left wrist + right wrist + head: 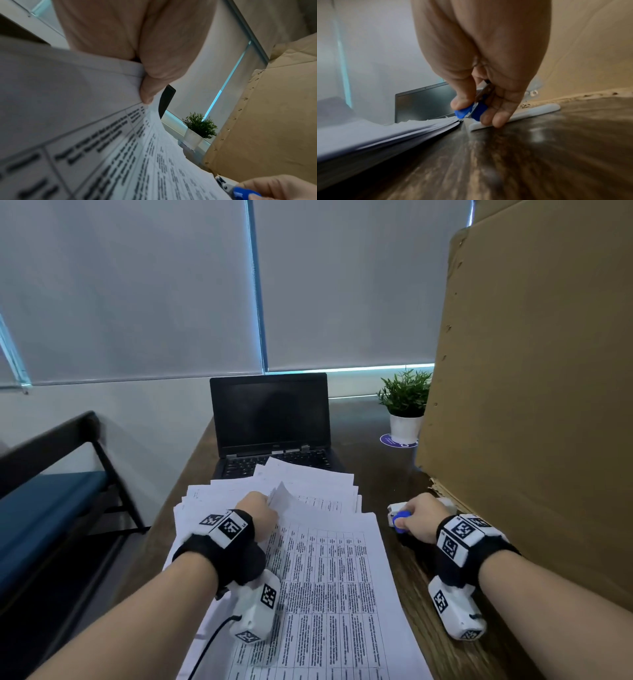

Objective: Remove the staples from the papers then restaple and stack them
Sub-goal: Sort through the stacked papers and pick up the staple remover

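Observation:
Printed papers [325,577] with tables lie spread over the wooden desk [404,481]. My left hand [260,508] pinches the upper left corner of the top sheets [85,108] and lifts it slightly. To the right of the papers, my right hand [421,518] grips a blue staple remover [400,522], thumb and fingers squeezed on its blue wings [471,111]. The remover's metal claws [224,185] show near the papers' right edge. A white stapler [522,115] lies on the desk under and behind my right fingers.
An open black laptop [270,422] stands behind the papers, some sheets overlapping its keyboard. A small potted plant [406,405] sits at the back right. A large cardboard panel [531,405] walls off the right side. A blue bench [44,508] is left of the desk.

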A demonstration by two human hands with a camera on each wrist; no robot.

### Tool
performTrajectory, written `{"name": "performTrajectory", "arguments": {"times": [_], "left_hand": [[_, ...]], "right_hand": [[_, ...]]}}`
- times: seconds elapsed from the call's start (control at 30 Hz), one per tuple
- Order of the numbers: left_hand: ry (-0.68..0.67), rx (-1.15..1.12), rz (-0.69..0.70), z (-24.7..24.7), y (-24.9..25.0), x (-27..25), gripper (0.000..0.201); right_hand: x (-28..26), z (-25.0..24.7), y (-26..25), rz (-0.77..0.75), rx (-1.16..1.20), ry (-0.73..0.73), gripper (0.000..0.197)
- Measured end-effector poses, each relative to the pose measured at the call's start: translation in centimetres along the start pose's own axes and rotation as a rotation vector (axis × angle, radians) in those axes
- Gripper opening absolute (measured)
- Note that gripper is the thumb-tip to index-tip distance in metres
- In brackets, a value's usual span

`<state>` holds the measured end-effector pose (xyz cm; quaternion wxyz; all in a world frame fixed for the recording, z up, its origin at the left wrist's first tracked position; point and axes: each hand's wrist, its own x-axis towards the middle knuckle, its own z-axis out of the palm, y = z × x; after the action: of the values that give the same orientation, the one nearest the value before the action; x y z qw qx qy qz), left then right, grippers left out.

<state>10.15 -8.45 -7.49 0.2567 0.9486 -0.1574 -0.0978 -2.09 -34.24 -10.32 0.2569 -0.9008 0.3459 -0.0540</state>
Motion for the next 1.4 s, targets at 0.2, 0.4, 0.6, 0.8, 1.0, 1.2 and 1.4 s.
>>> {"name": "performTrajectory", "arguments": {"times": [0.2, 0.4, 0.6, 0.8, 1.0, 1.2, 1.4], "left_hand": [[0.058, -0.054, -0.045, -1.4, -1.2, -0.1, 0.010], [0.123, -0.262, -0.038, -2.4, -1.8, -1.0, 0.019], [0.254, -0.563, 0.097, -4.3, -1.0, -2.9, 0.011], [0.420, -0.783, 0.196, -7.4, -0.6, -4.6, 0.021], [0.589, -0.961, 0.307, -11.9, 1.4, -6.5, 0.025], [0.798, -0.994, 0.465, -14.6, 3.8, -9.3, 0.027], [0.572, -0.947, 0.231, -10.5, 1.2, -9.4, 0.037]], "right_hand": [[-0.3, 0.2, -1.1, -0.129, -0.241, -0.097, 0.043], [-2.0, -0.1, -1.7, -0.158, -0.459, -0.221, 0.043], [-4.2, -1.6, -4.1, -0.217, 0.159, -0.181, 0.059], [-6.6, -2.7, -7.4, -0.161, 0.742, -0.288, 0.083], [-9.5, -5.6, -11.2, -0.443, 0.852, 0.086, 0.023], [-13.0, -8.1, -14.2, -0.677, 0.972, 0.419, 0.014], [-13.5, -4.8, -12.3, -0.564, 0.844, 0.101, 0.038]]}}
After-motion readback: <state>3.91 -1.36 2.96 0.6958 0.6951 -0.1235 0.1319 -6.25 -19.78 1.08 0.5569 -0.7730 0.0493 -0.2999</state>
